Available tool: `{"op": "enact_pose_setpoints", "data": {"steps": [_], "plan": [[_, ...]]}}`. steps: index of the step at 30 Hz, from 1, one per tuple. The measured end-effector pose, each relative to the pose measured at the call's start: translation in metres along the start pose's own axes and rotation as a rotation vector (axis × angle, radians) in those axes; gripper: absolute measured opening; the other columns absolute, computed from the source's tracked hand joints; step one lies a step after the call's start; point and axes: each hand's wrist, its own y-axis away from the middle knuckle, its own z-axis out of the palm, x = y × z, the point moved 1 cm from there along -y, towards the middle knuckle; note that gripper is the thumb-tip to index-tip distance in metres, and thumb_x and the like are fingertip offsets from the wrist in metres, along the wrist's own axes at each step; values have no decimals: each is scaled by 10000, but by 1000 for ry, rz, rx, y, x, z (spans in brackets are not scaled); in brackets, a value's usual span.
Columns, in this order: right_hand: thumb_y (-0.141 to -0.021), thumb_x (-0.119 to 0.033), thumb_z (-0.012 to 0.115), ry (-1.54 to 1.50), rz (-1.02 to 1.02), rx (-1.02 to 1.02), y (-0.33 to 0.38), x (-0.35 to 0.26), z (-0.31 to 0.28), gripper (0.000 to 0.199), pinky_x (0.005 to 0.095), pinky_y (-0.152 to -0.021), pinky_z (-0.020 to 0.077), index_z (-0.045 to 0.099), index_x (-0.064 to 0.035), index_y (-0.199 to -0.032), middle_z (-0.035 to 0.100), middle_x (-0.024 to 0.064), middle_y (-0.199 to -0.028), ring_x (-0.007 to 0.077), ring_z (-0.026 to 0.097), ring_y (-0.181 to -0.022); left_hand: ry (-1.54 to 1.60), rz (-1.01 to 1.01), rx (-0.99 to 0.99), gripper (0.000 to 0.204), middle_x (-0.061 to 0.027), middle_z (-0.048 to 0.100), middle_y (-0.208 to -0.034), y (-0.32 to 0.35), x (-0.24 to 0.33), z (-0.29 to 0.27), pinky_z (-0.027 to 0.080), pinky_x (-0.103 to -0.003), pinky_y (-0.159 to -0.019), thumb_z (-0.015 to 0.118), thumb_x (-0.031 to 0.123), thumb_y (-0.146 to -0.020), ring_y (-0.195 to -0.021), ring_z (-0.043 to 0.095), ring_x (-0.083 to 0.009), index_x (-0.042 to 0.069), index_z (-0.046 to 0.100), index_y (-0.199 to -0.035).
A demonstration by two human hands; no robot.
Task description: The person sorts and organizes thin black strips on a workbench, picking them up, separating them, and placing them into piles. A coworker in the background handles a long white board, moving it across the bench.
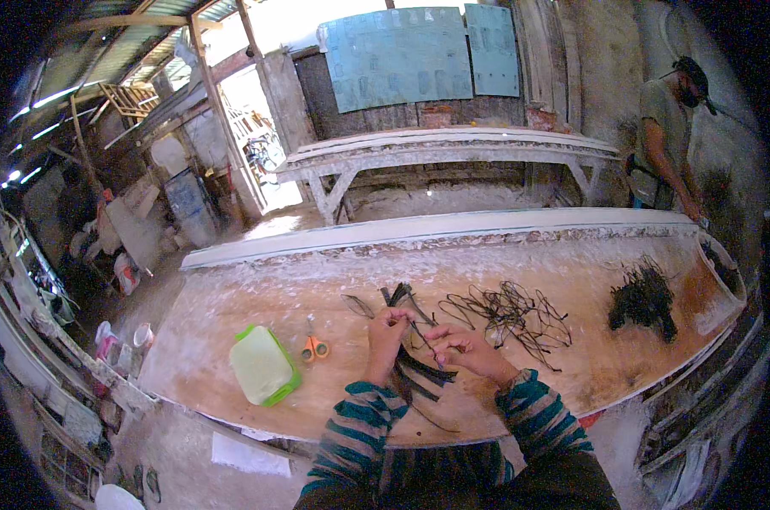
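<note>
Both of my hands are pinched over the wooden tabletop, with a thin black cord (418, 332) running between them. My left hand (388, 333) grips it from the left with closed fingertips. Closed as well, my right hand (468, 349) pinches the cord's other side. Under and beside my hands lie black strips (426, 371), their far ends fanning out beyond the left fingers. A loose tangle of black cord (517, 316) spreads just right of my right hand. Left of my left hand are orange-handled scissors (315, 347). How the cord passes through my fingers is too small to tell.
A clear box with a green rim (266, 365) sits on the worn tabletop (198, 340). A dense black bundle (642, 302) lies at the right. A long white board (444, 225) borders the far edge. Beyond are a bench (453, 153) and, at right, another person (670, 136).
</note>
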Motion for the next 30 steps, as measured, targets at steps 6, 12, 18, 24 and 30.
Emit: {"op": "enact_pose_setpoints", "data": {"steps": [6,12,18,24,30], "plan": [[-798,-161,628,90,-86,68,-2,-1,-9,125,294,-831,405,634,-40,-830,599,35,-879,149,542,-885,-12,42,-118,62,-15,627,-765,9,19,5,421,-209,-648,608,40,-788,-691,547,-78,19,644,-834],[-775,-69,634,15,23,433,-2,-3,-25,51,244,-739,423,586,-52,-769,578,-3,-763,102,535,-770,125,-133,-291,86,-9,631,-797,8,7,9,423,-225,-694,622,66,-801,-759,550,-87,-1,636,-853],[-774,-7,603,51,-36,604,-6,13,-37,121,206,-645,397,507,-76,-746,503,-38,-712,49,473,-703,71,66,-522,63,-11,559,-833,19,8,19,410,-227,-707,608,65,-813,-751,519,-99,16,615,-852],[-768,16,583,261,-34,775,-4,25,-44,122,199,-570,349,508,-75,-800,455,-52,-685,47,390,-635,129,-83,-727,140,29,454,-740,48,31,43,385,-207,-593,574,169,-859,-667,446,-62,32,575,-829],[-792,-4,559,340,-9,778,-6,18,-39,141,204,-547,331,590,-42,-925,539,-19,-773,55,361,-606,57,-103,-834,248,12,471,-767,46,18,42,420,-224,-619,566,305,-856,-708,496,-91,57,553,-856]]}}
